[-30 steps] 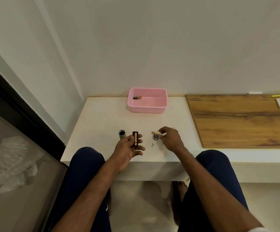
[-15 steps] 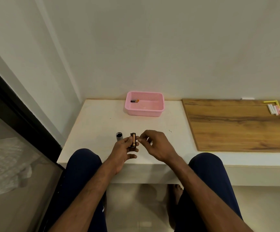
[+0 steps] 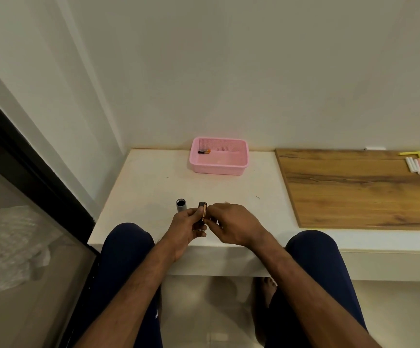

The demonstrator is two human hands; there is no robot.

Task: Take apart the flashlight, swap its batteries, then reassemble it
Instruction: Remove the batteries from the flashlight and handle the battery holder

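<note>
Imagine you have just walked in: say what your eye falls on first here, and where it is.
First, the two hands meeting at the near edge of the white table: the left hand grips a small black battery holder with a copper-coloured battery in it, the right hand pinching its side. Just left of them stands a grey flashlight tube, open end up. At the back sits a pink plastic basket holding one black-and-orange battery.

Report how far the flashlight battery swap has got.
Done: the flashlight is apart, its grey tube set down on the white table, and one battery lies in the pink basket. In hand: the left hand grips the black battery holder, a copper-coloured cell showing in it, while the right hand pinches at its side. Left: finish loading, slide the holder into the tube, close it up.
</note>
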